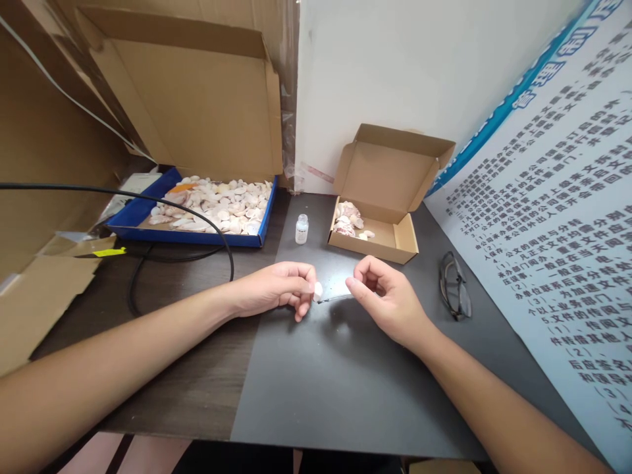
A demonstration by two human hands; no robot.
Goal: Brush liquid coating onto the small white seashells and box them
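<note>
My left hand [279,289] is curled over the dark mat [345,382] and pinches a small white shell [318,289] between thumb and fingers. My right hand [382,296] faces it, fingers pinched on a thin dark stick-like tool [333,299] whose tip reaches toward the shell. A small clear bottle with a white cap [301,229] stands just beyond the hands. Behind it to the right, a small open cardboard box [390,197] holds several shells. A blue tray [143,220] at the back left is full of pale shells.
A black cable [197,217] loops across the left of the wooden table. Folded glasses [454,286] lie on the right. A printed board [557,217] leans along the right side. Large cardboard sheets stand at the back left, and a white wall is behind.
</note>
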